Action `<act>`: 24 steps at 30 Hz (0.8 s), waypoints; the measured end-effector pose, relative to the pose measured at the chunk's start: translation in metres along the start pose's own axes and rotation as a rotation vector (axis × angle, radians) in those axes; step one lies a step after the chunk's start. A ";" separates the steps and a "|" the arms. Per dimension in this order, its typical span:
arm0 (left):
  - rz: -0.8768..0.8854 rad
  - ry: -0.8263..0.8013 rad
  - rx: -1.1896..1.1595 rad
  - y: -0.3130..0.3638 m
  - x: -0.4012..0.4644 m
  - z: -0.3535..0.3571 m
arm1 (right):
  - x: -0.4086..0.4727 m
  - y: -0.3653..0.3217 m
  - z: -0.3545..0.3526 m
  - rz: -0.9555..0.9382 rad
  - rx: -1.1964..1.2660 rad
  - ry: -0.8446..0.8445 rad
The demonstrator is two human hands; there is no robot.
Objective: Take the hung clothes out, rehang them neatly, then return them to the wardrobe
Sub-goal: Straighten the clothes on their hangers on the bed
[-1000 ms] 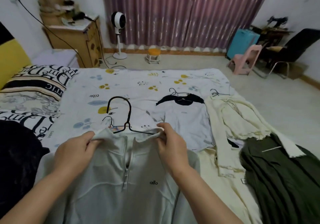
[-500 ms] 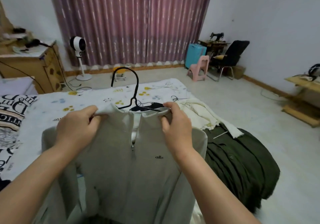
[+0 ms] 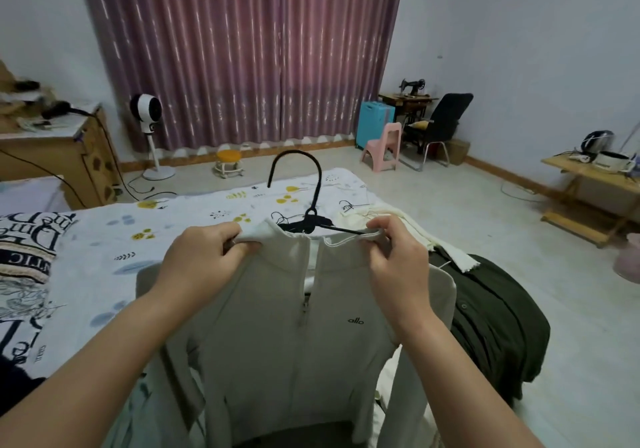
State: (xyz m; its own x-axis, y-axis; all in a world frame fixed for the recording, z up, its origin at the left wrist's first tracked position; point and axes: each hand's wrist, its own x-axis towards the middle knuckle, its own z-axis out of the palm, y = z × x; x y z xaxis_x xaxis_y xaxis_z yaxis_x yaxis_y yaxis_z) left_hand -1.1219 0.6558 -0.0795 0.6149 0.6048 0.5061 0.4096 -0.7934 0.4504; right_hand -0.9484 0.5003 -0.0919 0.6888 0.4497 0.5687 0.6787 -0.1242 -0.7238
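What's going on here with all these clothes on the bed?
A person is holding up a pale grey zip top on a black hanger. The left hand and right hand each pinch a side of its collar. A cream top and a dark green garment lie on the bed.

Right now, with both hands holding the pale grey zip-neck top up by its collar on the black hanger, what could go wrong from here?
1. The left hand and right hand pinch only the collar of the pale grey zip-neck top; the black plastic hanger looks loosely seated and might slip out.
2. The top's sleeves hang loose and could drag over the dark green garment and cream knit garment lying on the bed.
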 end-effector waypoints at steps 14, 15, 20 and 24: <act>0.163 -0.394 -0.173 0.017 -0.049 0.005 | -0.054 0.018 -0.035 0.097 -0.190 0.175; 0.168 -0.410 -0.188 0.018 -0.049 0.005 | -0.051 0.017 -0.037 0.103 -0.205 0.173; 0.098 -0.374 -0.093 0.001 -0.026 -0.004 | -0.016 0.007 -0.037 0.049 -0.245 0.143; 0.071 -0.289 -0.003 -0.015 -0.002 -0.006 | 0.032 0.002 -0.016 -0.003 -0.188 0.070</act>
State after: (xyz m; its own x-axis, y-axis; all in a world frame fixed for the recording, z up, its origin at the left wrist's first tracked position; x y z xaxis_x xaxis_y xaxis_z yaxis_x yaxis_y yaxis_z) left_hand -1.1335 0.6670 -0.0829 0.8086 0.5025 0.3062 0.3569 -0.8325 0.4237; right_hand -0.9203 0.5004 -0.0690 0.6981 0.3889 0.6011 0.7120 -0.2892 -0.6398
